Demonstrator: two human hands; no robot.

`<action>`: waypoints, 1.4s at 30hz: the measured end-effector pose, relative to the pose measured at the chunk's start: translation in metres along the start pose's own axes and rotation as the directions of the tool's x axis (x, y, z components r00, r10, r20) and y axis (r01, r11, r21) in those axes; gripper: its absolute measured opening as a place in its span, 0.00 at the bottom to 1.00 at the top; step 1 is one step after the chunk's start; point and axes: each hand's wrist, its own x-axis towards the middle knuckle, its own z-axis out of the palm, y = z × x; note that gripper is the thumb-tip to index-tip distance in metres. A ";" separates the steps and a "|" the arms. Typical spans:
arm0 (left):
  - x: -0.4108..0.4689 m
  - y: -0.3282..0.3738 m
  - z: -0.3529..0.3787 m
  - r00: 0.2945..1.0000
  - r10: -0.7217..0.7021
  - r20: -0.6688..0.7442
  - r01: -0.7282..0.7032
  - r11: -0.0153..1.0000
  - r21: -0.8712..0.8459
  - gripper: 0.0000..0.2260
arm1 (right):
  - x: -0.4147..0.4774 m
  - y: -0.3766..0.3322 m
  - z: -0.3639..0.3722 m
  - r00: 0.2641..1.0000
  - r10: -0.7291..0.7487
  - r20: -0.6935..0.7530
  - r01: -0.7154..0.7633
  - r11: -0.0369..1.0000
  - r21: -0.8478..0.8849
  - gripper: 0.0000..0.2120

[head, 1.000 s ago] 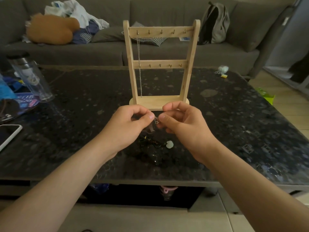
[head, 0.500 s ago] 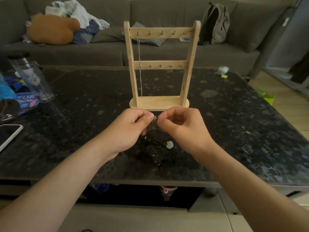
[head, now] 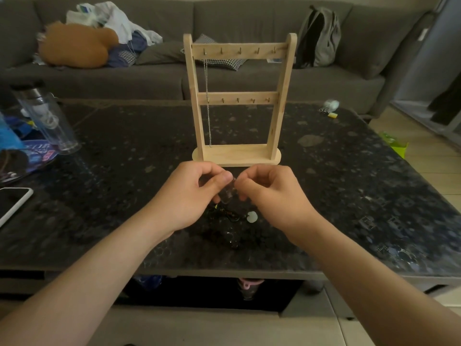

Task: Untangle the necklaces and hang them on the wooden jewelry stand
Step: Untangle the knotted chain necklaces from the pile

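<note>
1. Head view, orientation: the wooden jewelry stand (head: 237, 156) stands upright near the middle of the dark speckled desk (head: 124, 158). Its long axis is vertical, and both peg rails face the person. A silver necklace (head: 207, 108) hangs straight down from the leftmost peg of the top rail, and its lower end reaches almost to the base.
2. Hands: the left hand (head: 192, 193) and right hand (head: 272, 193) meet just in front of the stand's base. Their fingers are curled, and thumb and forefinger of each pinch a thin chain (head: 230, 189). It droops between them above the desk, too blurred to read in detail.
3. Look of the rest: below the hands a tangle of necklaces (head: 225, 216) lies on the desk, dark cord with small beads. A pale pendant (head: 252, 217) lies at its right edge.
4. Containers: a clear bottle (head: 47, 118) with a dark lid stands at the left of the desk. I cannot identify the pale shapes inside it.
5. Surroundings: a phone (head: 12, 203) lies at the left edge of the desk. A grey backpack (head: 319, 38) leans on the sofa (head: 154, 81) behind.
</note>
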 end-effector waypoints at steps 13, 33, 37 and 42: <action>0.000 0.000 -0.002 1.000 0.012 -0.001 -0.012 1.000 0.026 0.06 | 0.002 0.003 -0.001 1.000 0.016 0.008 -0.016 0.999 0.038 0.07; -0.003 0.005 -0.005 0.998 0.051 0.031 -0.054 0.993 0.102 0.06 | 0.003 0.011 0.007 0.993 0.031 0.110 -0.015 0.989 -0.144 0.12; -0.004 0.006 -0.004 0.997 0.049 0.067 -0.057 0.992 0.117 0.07 | 0.004 0.011 0.008 0.985 0.083 0.153 -0.069 0.993 -0.099 0.13; -0.003 0.005 -0.004 0.994 0.027 0.103 -0.037 0.994 0.103 0.07 | 0.006 0.008 0.007 0.979 0.113 0.173 -0.111 0.994 -0.020 0.15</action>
